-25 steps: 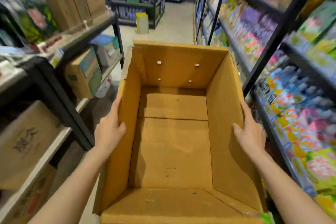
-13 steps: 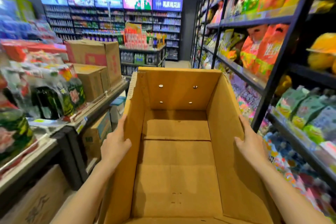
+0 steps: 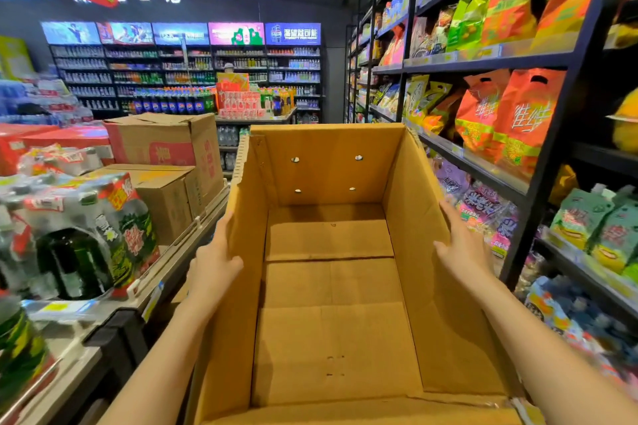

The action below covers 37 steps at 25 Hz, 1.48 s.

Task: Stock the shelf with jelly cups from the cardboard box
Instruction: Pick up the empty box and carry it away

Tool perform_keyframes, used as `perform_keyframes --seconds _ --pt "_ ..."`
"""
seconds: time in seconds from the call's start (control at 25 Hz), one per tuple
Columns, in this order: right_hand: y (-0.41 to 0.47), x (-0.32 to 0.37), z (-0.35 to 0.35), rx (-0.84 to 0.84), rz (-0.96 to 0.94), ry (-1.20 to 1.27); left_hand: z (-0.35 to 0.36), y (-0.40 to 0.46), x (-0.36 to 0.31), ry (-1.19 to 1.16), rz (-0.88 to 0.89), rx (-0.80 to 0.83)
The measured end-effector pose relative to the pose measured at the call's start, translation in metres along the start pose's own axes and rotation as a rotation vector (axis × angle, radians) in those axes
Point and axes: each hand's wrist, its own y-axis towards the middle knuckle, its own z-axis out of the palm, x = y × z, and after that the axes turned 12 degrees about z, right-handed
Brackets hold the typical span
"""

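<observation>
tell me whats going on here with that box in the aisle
A person is carrying an open cardboard box down a shop aisle, the left hand pressed against its left wall and the right hand against its right wall. The box is empty, with no jelly cups visible inside. Snack bags fill the shelves on the right.

Black shelf [image 3: 483,64] carries orange snack bags [image 3: 524,121].
</observation>
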Motion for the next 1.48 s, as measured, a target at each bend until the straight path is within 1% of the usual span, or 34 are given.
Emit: perform_keyframes --seconds 0.2,0.44,0.68,0.88,0.96,1.24,1.48 --pt "0.038 0.032 0.026 0.002 0.020 0.007 0.005 0.055 0.025 0.005 -0.024 0.010" --pt "0.110 0.057 0.059 -0.002 -0.012 0.011 0.036 0.125 0.045 0.007 -0.031 -0.010" --pt "0.218 0.082 0.104 -0.021 -0.060 0.003 0.082 0.221 0.059 0.051 -0.056 -0.048" --pt "0.319 0.106 0.146 0.003 -0.086 0.087 0.124 0.309 0.071 0.077 -0.076 -0.105" --pt "0.351 0.114 0.162 0.005 -0.116 0.073 0.137 0.340 0.081 0.098 -0.085 -0.130" --pt "0.453 0.153 0.242 0.050 -0.138 0.046 0.188 0.446 0.131 0.112 -0.097 -0.151" --pt "0.550 0.206 0.326 0.061 -0.148 0.078 0.224 0.556 0.189 0.115 -0.090 -0.153"
